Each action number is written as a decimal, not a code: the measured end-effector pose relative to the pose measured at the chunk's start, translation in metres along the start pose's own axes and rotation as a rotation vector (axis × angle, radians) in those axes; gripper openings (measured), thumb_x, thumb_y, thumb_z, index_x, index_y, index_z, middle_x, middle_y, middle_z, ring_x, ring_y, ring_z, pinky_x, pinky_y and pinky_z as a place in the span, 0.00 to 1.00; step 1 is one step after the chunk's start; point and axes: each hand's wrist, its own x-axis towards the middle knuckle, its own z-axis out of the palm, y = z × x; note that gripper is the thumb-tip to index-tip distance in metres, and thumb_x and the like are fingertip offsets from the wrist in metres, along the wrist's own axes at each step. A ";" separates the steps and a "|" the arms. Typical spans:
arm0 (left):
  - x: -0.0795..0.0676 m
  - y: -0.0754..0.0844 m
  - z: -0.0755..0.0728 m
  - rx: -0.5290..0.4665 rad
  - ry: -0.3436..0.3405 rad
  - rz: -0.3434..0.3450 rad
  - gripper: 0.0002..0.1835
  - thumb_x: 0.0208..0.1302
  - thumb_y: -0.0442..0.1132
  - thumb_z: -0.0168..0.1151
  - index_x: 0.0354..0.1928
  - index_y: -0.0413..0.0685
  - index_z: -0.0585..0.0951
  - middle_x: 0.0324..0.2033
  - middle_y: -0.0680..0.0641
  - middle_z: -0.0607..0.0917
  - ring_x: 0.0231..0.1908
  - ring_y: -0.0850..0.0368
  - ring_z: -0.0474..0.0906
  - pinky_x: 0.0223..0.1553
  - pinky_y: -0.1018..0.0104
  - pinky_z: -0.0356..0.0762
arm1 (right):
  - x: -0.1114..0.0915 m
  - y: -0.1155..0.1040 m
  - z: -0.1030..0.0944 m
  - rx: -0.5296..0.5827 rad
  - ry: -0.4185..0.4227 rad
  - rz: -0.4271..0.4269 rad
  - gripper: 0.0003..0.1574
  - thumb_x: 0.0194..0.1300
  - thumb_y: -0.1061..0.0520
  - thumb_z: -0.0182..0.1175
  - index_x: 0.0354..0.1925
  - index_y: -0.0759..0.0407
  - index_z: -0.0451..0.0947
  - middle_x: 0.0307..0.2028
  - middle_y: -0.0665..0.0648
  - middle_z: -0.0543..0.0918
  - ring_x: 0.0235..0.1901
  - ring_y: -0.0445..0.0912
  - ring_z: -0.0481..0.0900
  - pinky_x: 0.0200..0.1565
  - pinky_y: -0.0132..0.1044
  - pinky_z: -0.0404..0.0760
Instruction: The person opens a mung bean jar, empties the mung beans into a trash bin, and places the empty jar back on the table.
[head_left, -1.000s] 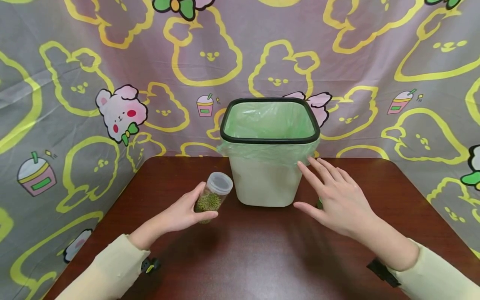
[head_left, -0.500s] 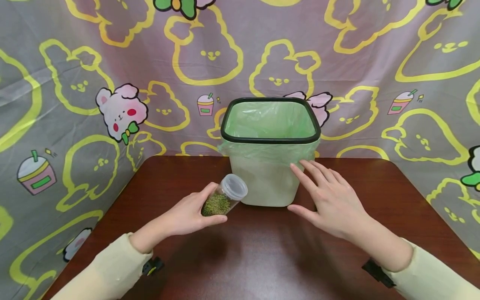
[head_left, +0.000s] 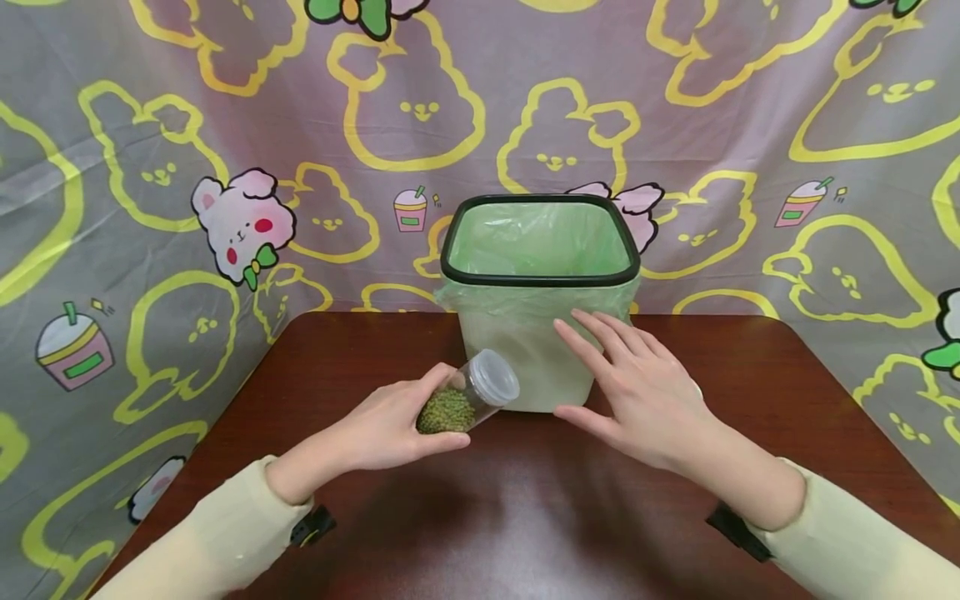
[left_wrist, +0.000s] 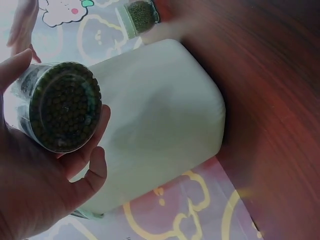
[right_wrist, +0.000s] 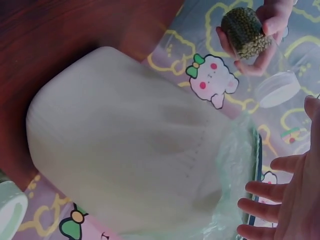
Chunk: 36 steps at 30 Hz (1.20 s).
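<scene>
My left hand (head_left: 378, 427) grips a clear plastic jar (head_left: 447, 410) partly filled with small green beans, probably mung beans. The jar is tilted, its translucent lid (head_left: 495, 377) on and pointing up and to the right, in front of the bin. In the left wrist view the jar's round base (left_wrist: 65, 107) faces the camera, fingers and thumb around its side. My right hand (head_left: 645, 396) is held up in the air with fingers spread and nothing in them, to the right of the lid. In the right wrist view its fingers (right_wrist: 265, 210) overlap the bin's rim.
A white bin (head_left: 525, 358) with a black rim and green plastic liner (head_left: 540, 237) stands on the dark wooden table (head_left: 360, 350). A second jar of green beans (left_wrist: 141, 16) is beside the bin, mostly hidden behind my right hand in the head view. Patterned cloth (head_left: 420, 83) surrounds the table.
My left hand has carried the jar to the right and tilted it further, lid toward the right. My right hand has moved left, toward the jar.
</scene>
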 end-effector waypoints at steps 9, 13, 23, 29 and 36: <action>0.005 0.008 -0.001 0.094 -0.010 0.053 0.31 0.57 0.63 0.65 0.57 0.58 0.68 0.37 0.61 0.80 0.34 0.66 0.76 0.34 0.64 0.75 | 0.010 -0.007 0.000 0.039 -0.045 -0.033 0.49 0.69 0.24 0.31 0.72 0.54 0.60 0.65 0.60 0.68 0.63 0.57 0.65 0.60 0.53 0.65; 0.006 0.011 -0.001 0.138 -0.001 0.094 0.31 0.57 0.63 0.65 0.56 0.57 0.69 0.35 0.63 0.80 0.32 0.67 0.75 0.32 0.65 0.74 | 0.012 -0.008 0.002 0.057 -0.046 -0.045 0.47 0.70 0.25 0.32 0.72 0.53 0.61 0.63 0.58 0.71 0.60 0.55 0.69 0.59 0.52 0.66; 0.008 0.015 -0.002 0.204 0.038 0.153 0.30 0.56 0.63 0.66 0.54 0.57 0.70 0.34 0.63 0.81 0.29 0.68 0.75 0.28 0.66 0.73 | 0.016 -0.014 0.006 0.095 -0.075 -0.056 0.46 0.71 0.26 0.33 0.71 0.51 0.63 0.57 0.54 0.76 0.53 0.53 0.74 0.57 0.50 0.69; 0.010 0.017 -0.002 0.228 0.062 0.180 0.31 0.55 0.63 0.66 0.54 0.56 0.70 0.32 0.63 0.81 0.28 0.67 0.75 0.26 0.66 0.73 | 0.017 -0.017 0.007 0.123 -0.110 -0.054 0.45 0.71 0.27 0.33 0.71 0.52 0.64 0.52 0.53 0.79 0.50 0.51 0.76 0.52 0.49 0.73; 0.011 0.020 -0.005 0.253 0.071 0.192 0.31 0.55 0.64 0.65 0.54 0.57 0.71 0.32 0.63 0.81 0.28 0.68 0.74 0.25 0.67 0.71 | 0.017 -0.020 0.006 0.163 -0.154 -0.046 0.43 0.71 0.28 0.40 0.71 0.53 0.63 0.47 0.55 0.82 0.48 0.50 0.78 0.52 0.48 0.74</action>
